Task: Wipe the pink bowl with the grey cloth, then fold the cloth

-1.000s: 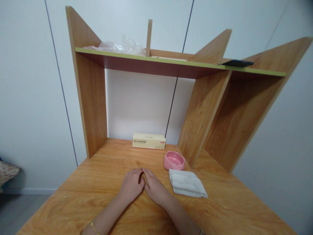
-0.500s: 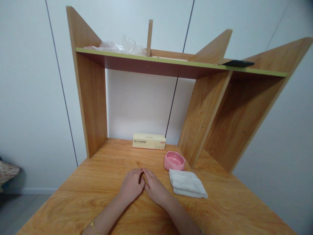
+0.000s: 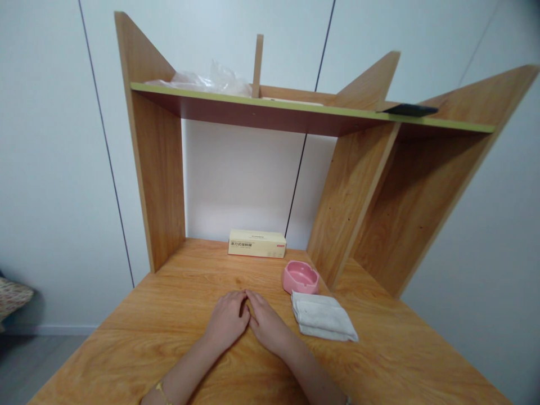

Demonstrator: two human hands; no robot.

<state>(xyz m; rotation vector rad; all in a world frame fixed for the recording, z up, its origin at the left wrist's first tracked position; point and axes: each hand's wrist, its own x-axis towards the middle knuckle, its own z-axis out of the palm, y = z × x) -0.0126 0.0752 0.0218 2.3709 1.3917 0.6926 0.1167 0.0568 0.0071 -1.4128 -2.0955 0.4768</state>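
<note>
My left hand (image 3: 230,318) and my right hand (image 3: 266,322) rest on the wooden desk (image 3: 169,315), meeting at the fingertips in a peak. Both are loosely open, the fingers lying along the desk, with a small dark gap between the hands. No object shows in either one, though the palms are hidden. Nearest to my right hand lies a folded light grey cloth (image 3: 323,316). Just behind the cloth sits a pink ashtray (image 3: 300,277) with notches in its rim.
A long cream box (image 3: 256,244) with printed characters stands at the back of the desk. Above it runs a shelf (image 3: 202,101) holding a clear plastic bag (image 3: 211,80) and a dark flat object (image 3: 410,109). Upright wooden panels (image 3: 354,202) bound the sides.
</note>
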